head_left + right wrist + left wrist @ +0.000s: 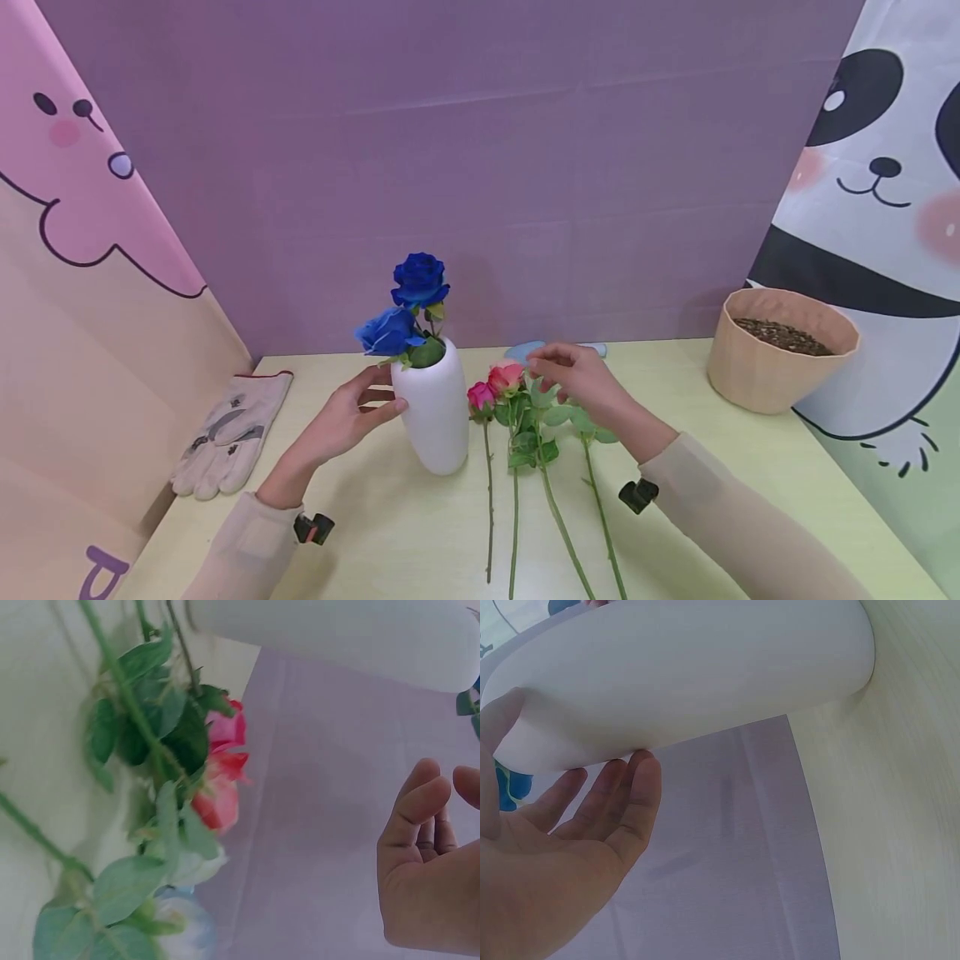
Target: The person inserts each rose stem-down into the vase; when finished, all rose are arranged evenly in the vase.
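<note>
A white vase (437,417) stands on the table, slightly tilted, with two blue roses (420,281) in its mouth. My left hand (348,421) holds the vase near its rim, and the left wrist view shows thumb and fingertips against its wall. To the vase's right lie several cut stems, among them a magenta rose (481,396) and a coral rose (506,379). Over the green leaves (129,889) hovers my right hand (577,383), its fingers loosely bent with nothing between them. Behind that hand, the blooms of the two right-hand stems are mostly hidden in the head view.
Work gloves (232,437) lie at the table's left edge. A tan pot (772,375) of dark grainy filling stands at the back right. Something pale blue (523,351) lies by the purple backdrop (487,167), partly hidden by my right hand.
</note>
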Available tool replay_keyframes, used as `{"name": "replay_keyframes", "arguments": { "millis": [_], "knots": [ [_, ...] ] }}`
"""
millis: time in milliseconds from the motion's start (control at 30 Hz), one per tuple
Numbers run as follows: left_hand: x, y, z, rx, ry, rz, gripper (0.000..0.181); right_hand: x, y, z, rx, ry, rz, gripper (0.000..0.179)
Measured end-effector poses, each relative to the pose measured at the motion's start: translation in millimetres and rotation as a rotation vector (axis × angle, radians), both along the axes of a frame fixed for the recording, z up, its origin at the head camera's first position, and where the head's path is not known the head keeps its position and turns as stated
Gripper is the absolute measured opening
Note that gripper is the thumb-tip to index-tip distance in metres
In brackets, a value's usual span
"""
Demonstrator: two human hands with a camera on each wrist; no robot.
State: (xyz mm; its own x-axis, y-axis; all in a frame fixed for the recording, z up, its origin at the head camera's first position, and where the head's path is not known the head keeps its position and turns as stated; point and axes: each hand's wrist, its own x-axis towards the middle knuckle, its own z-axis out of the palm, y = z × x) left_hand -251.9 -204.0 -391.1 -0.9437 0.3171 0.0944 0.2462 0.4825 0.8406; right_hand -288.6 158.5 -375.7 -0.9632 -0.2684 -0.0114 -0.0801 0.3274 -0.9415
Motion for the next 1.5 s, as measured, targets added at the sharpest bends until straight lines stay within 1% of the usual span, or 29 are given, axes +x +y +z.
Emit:
{"name": "replay_keyframes", "arguments": {
  "millis": [167, 233, 367, 467, 733, 833, 967, 1100, 1300, 1500],
  "knots": [
    [-0.9, -0.7, -0.8, -0.004, 0.002, -0.003, 0.068, -2.8, 11.2, -9.7, 0.029, -0.021, -0.016, 0.035],
    [-1.3, -0.9, -1.3, -0.004, 0.004, -0.005, 0.067, -3.3, 16.1, -13.5, 0.031, -0.026, -0.011, 0.036],
    [-1.1, -1.0, -1.8, -0.001, 0.005, -0.009, 0.067, -2.5, 26.5, -22.3, 0.049, -0.032, -0.018, 0.034],
    [-0.7, -0.9, -2.0, 0.003, 0.004, -0.009, 0.068, -1.2, 34.2, -29.4, 0.057, -0.041, -0.029, 0.032],
    [-0.6, -1.5, -2.4, -0.001, 0.007, -0.008, 0.069, 2.4, 52.3, -48.4, 0.090, -0.077, -0.042, 0.035],
    [-0.8, -1.7, -2.7, -0.002, 0.007, -0.005, 0.068, 3.5, 57.1, -57.3, 0.094, -0.104, -0.051, 0.034],
    [-1.0, -1.5, -2.2, -0.004, 0.010, -0.005, 0.067, 6.1, 62.1, -68.4, 0.109, -0.135, -0.044, 0.039],
    [-0.8, -1.3, -1.5, -0.001, 0.009, -0.008, 0.067, 10.0, 66.0, -77.0, 0.127, -0.147, -0.032, 0.041],
    [0.0, -1.3, -0.4, 0.001, 0.008, -0.013, 0.068, 15.9, 71.0, -85.8, 0.162, -0.144, -0.028, 0.033],
    [1.0, -1.3, 0.6, -0.001, 0.000, -0.012, 0.069, 20.9, 76.2, -95.7, 0.223, -0.143, -0.033, 0.026]
  ]
}}
